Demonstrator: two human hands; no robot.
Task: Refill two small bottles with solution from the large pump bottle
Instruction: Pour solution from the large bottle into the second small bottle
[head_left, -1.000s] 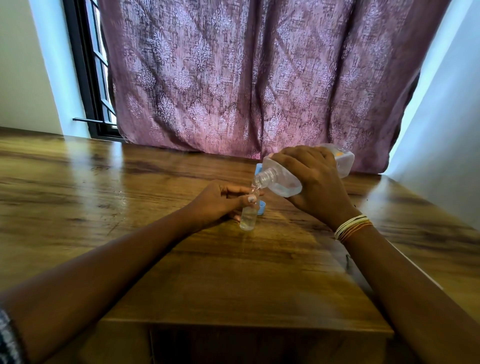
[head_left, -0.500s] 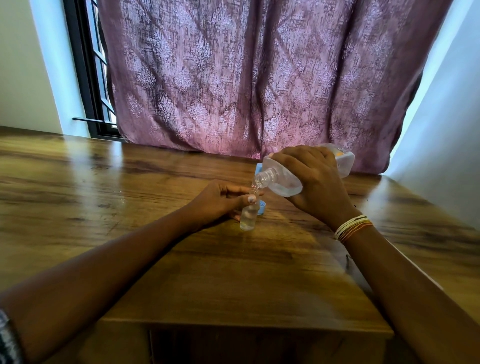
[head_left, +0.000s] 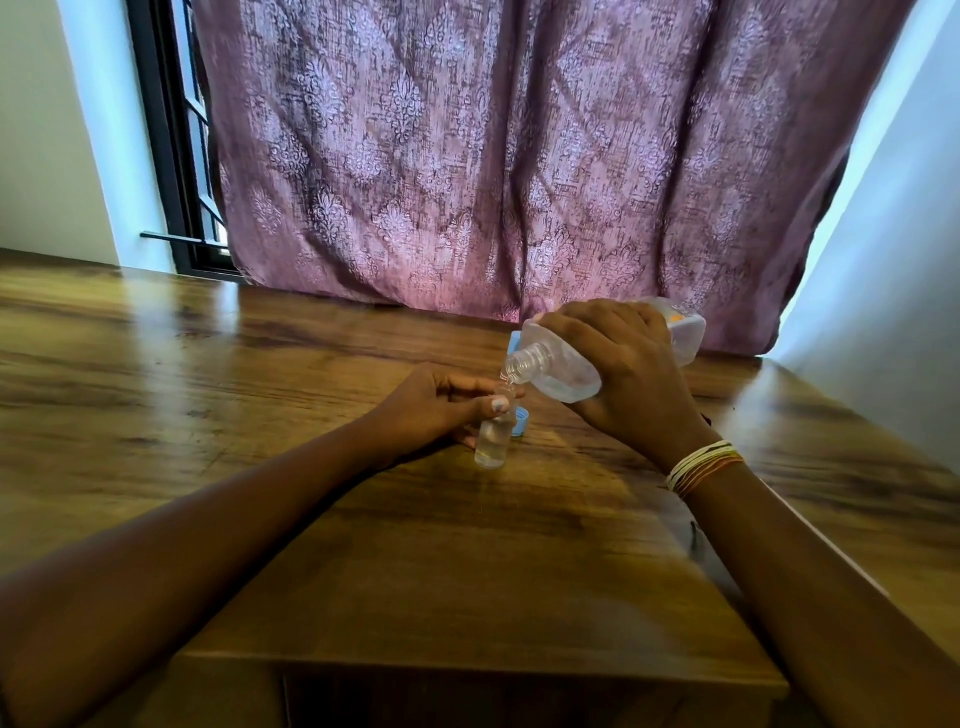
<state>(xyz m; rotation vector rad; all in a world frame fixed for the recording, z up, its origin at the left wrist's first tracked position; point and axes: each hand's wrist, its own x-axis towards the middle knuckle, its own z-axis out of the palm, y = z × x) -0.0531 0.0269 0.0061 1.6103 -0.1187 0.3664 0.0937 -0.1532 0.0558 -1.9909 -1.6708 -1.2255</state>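
Note:
A small clear bottle (head_left: 492, 441) stands upright on the wooden table (head_left: 260, 374), holding clear liquid. My left hand (head_left: 436, 408) grips it near the top with thumb and fingers. My right hand (head_left: 623, 374) holds the large clear bottle (head_left: 558, 366) tipped down to the left, its open neck right over the small bottle's mouth. The pump is off the large bottle. A small blue cap (head_left: 521, 421) lies on the table just behind the small bottle. Something light blue (head_left: 514, 343) shows behind the large bottle's neck, mostly hidden.
A purple patterned curtain (head_left: 493, 156) hangs against the table's far edge. A dark window frame (head_left: 171, 156) is at the back left, a pale wall (head_left: 893, 291) on the right. The table's front edge runs just below my forearms.
Nothing has visibly moved; both hands keep the same pouring pose over the small bottle.

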